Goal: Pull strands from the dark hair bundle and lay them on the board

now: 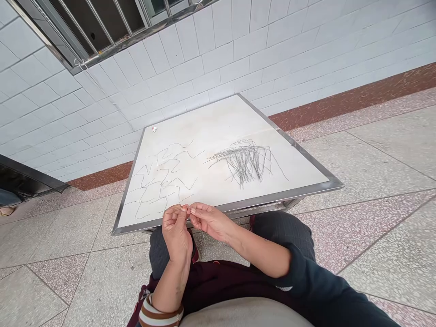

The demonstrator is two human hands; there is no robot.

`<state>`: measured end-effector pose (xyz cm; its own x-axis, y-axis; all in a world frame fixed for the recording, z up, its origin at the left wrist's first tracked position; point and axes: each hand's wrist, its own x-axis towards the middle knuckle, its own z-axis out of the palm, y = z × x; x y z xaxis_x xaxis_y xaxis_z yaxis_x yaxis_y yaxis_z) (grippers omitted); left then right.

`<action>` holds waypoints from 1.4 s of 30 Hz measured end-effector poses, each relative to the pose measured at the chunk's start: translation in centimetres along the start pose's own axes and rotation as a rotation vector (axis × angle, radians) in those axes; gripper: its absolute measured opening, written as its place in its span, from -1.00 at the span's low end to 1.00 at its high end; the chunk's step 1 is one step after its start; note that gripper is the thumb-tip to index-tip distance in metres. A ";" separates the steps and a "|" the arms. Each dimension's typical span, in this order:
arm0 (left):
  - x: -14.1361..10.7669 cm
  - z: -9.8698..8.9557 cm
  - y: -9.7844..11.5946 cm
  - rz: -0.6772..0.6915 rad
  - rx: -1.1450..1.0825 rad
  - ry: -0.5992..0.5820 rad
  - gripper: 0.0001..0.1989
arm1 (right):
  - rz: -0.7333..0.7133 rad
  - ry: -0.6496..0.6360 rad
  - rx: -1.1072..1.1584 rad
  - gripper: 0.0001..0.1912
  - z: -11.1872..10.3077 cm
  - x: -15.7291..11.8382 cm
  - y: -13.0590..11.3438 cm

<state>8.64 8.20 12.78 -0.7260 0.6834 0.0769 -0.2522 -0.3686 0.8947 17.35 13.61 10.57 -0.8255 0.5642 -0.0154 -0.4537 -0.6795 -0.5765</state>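
My left hand (177, 231) and my right hand (210, 221) meet at the table's near edge, their fingertips pinched together. A thin wire seems to run between them, with a faint strand hanging below; its exact shape is too small to tell. Just beyond my left hand, several bent dark wires (161, 183) lie spread over the left part of the white table (204, 122). A heap of thin, mostly straighter dark wires (247, 159) lies on the right part, crossing one another.
A small white and red object (154, 130) sits at the table's far left corner. The metal-edged table stands against a tiled wall (218, 54) below a barred window (102, 27). My knees are under the near edge.
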 end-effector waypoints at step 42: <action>1.3 -1.1 1.5 0.030 0.089 0.089 -0.68 | -0.328 0.068 -1.168 -0.80 -0.2 -1.2 1.6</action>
<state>6.67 7.83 13.78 -0.7869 0.6133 0.0683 -0.1746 -0.3274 0.9286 17.71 11.91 9.49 -0.6933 0.6770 0.2470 -0.0331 0.3125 -0.9493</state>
